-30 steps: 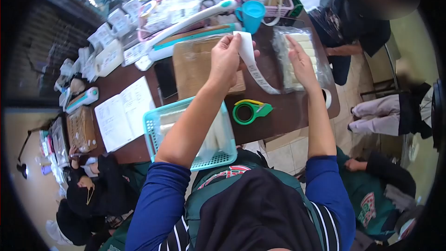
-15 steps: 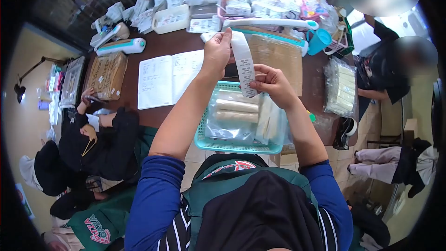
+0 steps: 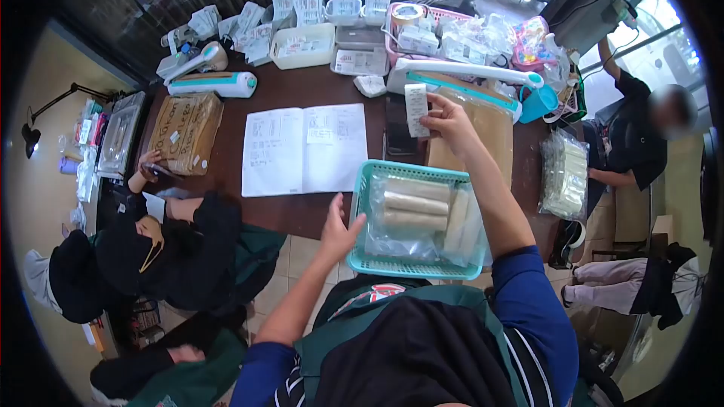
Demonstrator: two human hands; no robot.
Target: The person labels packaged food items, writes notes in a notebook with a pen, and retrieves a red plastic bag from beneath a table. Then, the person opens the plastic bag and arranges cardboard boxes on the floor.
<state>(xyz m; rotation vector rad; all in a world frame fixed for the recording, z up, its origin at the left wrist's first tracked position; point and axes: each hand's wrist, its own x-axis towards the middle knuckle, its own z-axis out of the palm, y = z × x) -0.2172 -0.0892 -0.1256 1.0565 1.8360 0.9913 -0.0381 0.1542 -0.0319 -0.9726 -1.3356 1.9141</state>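
Observation:
My right hand (image 3: 445, 117) pinches a short printed label strip (image 3: 415, 110), held upright above the dark phone-like item and the brown board. My left hand (image 3: 339, 230) has its fingers apart and holds nothing, beside the left edge of the teal basket (image 3: 362, 252). Inside that basket lie clear bags with pale, rolled pieces (image 3: 416, 203). An open notebook (image 3: 304, 151) with handwriting lies to the left of the basket. A white and teal sealer (image 3: 467, 75) rests over the brown board (image 3: 490, 132).
A clear bag of pale pieces (image 3: 564, 175) and a tape dispenser (image 3: 564, 245) are at the right edge. A cardboard box (image 3: 183, 136) and another sealer (image 3: 215, 84) stand left. Label trays (image 3: 302, 47) and a teal cup (image 3: 538, 103) line the back. People are on both sides.
The strip has left my left hand and is now in my right hand, raised and further right. My left hand has come down beside the basket. The view has turned.

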